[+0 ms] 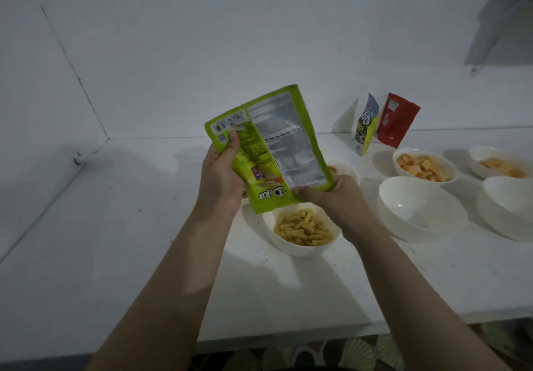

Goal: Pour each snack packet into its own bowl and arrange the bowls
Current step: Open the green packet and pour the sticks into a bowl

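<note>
Green packet held upside down over a bowl of snack sticks

A matte white counter (pixel 115 255) is seen, bare at its left end; round glossy white bowls (pixel 421 209) are clustered right. A flat, crinkled green packet (pixel 268 151) is gripped above the near bowl (pixel 302 243) by the left hand (pixel 222 180) and pinched at its lower corner by the right hand (pixel 334 200)

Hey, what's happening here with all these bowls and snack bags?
A person is emptying snack packets into white bowls on a white counter. Both hands, left and right, hold a green packet upside down above a bowl of yellow tube snacks. Two bowls of orange crackers sit to the right, with two empty bowls in front. Two more packets stand against the wall.
</note>
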`<state>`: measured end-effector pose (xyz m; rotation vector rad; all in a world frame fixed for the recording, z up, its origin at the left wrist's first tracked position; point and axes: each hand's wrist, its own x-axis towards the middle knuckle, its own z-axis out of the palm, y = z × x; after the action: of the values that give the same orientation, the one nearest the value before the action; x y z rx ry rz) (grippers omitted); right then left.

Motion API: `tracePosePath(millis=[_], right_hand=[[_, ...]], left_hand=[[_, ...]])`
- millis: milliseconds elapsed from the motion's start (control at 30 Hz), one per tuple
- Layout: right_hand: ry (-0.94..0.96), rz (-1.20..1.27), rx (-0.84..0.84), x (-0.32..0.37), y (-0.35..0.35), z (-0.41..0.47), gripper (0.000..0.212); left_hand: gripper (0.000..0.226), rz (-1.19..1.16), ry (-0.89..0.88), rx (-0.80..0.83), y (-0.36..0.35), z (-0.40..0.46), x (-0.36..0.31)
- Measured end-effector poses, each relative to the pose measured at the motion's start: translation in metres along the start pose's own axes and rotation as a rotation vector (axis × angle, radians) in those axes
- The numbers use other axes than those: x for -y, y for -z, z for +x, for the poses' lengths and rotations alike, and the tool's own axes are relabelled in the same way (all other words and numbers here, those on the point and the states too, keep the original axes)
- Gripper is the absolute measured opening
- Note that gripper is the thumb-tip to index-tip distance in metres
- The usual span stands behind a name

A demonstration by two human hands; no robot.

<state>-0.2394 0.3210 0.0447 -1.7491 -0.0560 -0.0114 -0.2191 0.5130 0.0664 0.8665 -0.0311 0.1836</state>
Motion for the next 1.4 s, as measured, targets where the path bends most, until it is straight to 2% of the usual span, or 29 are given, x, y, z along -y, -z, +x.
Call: tracePosePath(millis=[100,167,300,433,633,833,1033,1400], right_hand=[[-0.076,0.282,-0.047,0.001,0.002,-0.001,0.014],[-0.057,0.333,-0.111,-0.002,0.007,-0.004,0.015],[0.004,0.448,-0.289,-0.007,0.033,-0.017,0.008],[0.102,0.525,-0.435,-0.009,0.073,-0.037,0.01],[0.162,0.525,-0.566,-0.015,0.172,-0.086,0.012],[0.188,0.481,-0.699,-0.025,0.299,-0.147,0.01],[0.174,0.475,-0.876,-0.048,0.404,-0.212,0.009],[0.066,0.53,-1.331,-0.131,0.552,-0.325,0.007]], left_hand=[[0.031,0.003,0.056,-0.083,0.011,-0.006,0.009],[0.032,0.038,0.043,-0.114,0.01,-0.012,0.017],[0.041,0.311,0.045,-0.065,-0.005,-0.033,0.051],[0.008,0.426,0.047,-0.055,-0.036,-0.053,0.087],[0.016,0.416,0.027,0.184,-0.139,-0.081,0.141],[0.015,0.331,0.093,0.335,-0.254,-0.126,0.212],[0.018,0.307,0.21,0.467,-0.341,-0.182,0.294],[0.021,0.423,0.482,0.782,-0.465,-0.275,0.461]])
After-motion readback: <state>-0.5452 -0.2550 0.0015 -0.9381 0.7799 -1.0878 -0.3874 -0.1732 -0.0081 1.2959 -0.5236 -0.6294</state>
